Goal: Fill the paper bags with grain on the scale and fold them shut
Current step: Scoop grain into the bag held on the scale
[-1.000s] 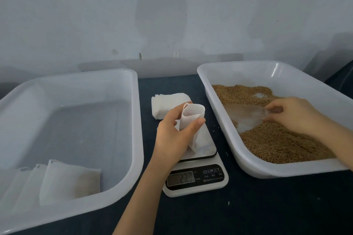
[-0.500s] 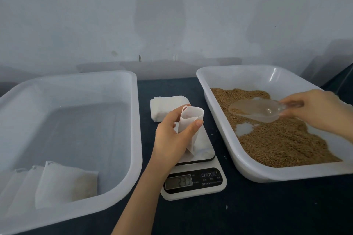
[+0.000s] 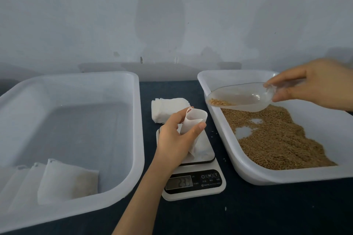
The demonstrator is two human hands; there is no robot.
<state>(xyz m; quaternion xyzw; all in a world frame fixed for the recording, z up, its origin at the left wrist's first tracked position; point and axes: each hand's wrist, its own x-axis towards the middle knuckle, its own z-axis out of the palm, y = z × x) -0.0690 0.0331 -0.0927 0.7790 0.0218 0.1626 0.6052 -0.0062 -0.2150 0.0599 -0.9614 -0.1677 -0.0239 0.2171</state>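
My left hand pinches a bag near its top, thumb on the side toward me and fingers curled round the far side, so the mouth stands open and rounded. The bag hangs below my palm to the plate of the scale, which lies right under this hand. Whether the bag's bottom corner rests on the plate I cannot tell. The display sits just beside my wrist and shows lit digits, too blurred to read.

Up and to the right, well apart from the bag, my right hand pinches the back end of a clear scoop between thumb and fingers. The scoop tilts with its lip toward my left hand, and a little grain lies at that lip. Beneath it the right tray holds a brown heap with bare patches of tray floor showing through.

Just beyond my left fingers lies a stack of white empty bags on the dark surface. To the left of my forearm stands the left tray, with filled bags leaning in a row in its near corner. A few loose kernels lie scattered on the surface between the scale and the right tray.
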